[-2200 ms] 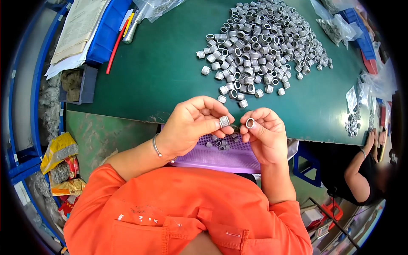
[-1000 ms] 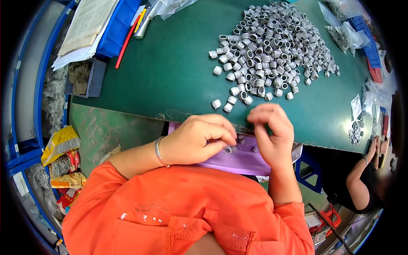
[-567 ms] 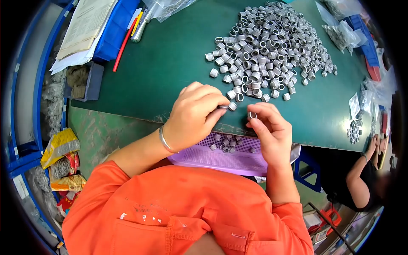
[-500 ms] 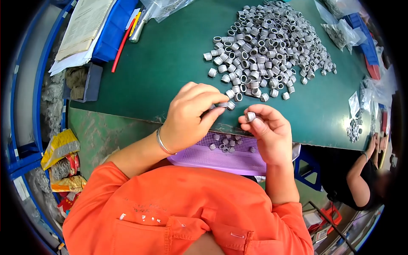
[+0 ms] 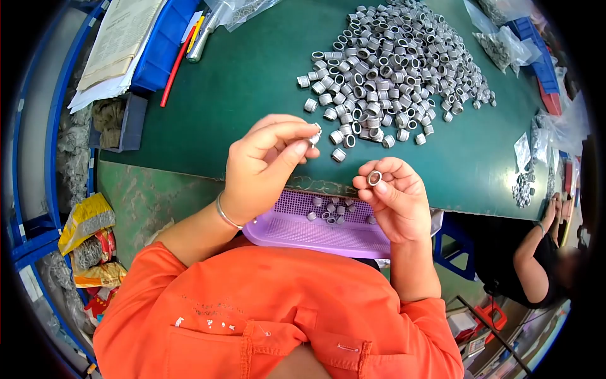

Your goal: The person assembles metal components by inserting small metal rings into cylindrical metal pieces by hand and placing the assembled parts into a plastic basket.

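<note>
Between the thumb and fingers of my left hand (image 5: 264, 151) is a grey metal ring (image 5: 314, 135), held above the table's front edge. My right hand (image 5: 396, 197) pinches another metal ring (image 5: 375, 178), its round opening turned toward me. A large pile of short grey metal rings (image 5: 398, 69) spreads over the green table (image 5: 252, 76). One loose ring (image 5: 339, 155) lies on the table between my hands. Below them, a purple plastic basket (image 5: 303, 237) holds several more rings.
At the left stand a blue bin (image 5: 163, 54) with papers (image 5: 120, 44), a red pen (image 5: 170, 82) and a grey box (image 5: 129, 123). Plastic bags (image 5: 505, 47) lie at the right. Another person's arm (image 5: 530, 259) shows at the table's right edge.
My left hand has moved left, away from the pile's near edge, with a ring in its fingers. The ring in my right hand has turned so its opening faces me.
</note>
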A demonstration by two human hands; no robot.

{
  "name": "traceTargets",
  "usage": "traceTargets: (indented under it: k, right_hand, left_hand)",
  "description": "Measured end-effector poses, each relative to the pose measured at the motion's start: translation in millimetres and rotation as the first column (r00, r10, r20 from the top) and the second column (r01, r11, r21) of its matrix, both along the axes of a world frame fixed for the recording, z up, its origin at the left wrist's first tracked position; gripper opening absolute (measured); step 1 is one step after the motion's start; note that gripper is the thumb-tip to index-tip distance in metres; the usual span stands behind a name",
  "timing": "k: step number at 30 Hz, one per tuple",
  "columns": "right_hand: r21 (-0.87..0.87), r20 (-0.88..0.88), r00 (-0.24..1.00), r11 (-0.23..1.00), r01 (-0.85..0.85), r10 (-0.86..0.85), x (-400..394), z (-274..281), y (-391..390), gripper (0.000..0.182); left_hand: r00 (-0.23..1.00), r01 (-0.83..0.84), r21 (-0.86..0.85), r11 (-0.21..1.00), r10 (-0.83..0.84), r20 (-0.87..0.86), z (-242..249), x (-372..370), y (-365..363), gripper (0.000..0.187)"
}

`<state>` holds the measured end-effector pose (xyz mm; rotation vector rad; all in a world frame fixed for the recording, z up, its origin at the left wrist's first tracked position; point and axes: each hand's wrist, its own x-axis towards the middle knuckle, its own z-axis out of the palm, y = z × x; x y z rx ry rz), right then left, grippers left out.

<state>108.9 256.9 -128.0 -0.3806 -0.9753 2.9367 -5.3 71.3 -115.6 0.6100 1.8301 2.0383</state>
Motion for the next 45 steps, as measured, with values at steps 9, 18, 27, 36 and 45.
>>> traceTargets:
  k: [9,18,27,36,45]
  right_hand:
    - [-0.014,0.034,0.999,1.0,0.0,0.0,0,-2,-2,0.017]
    - [0.001,-0.014,0.999,0.999,-0.036,0.036,-3,-3,-9,0.019]
    - [0.039,0.055,0.997,0.998,-0.051,0.049,-5,0,-12,0.02]
    - [0.025,0.068,0.997,0.999,-0.047,0.045,-6,1,-14,0.021]
    - [0.057,0.064,0.997,0.997,-0.055,0.052,-7,1,-13,0.02]
  left_hand:
    - [0.802,0.159,0.27,0.95,-0.283,0.525,-8,9,-9,0.018]
    - [0.723,0.136,0.337,0.932,-0.326,0.609,-6,14,-4,0.019]
    - [0.771,0.204,0.157,0.966,-0.257,0.583,3,14,-4,0.016]
    - [0.795,0.182,0.202,0.962,-0.265,0.546,-7,16,-6,0.022]
    - [0.859,0.14,0.212,0.967,-0.225,0.459,-9,21,-4,0.023]
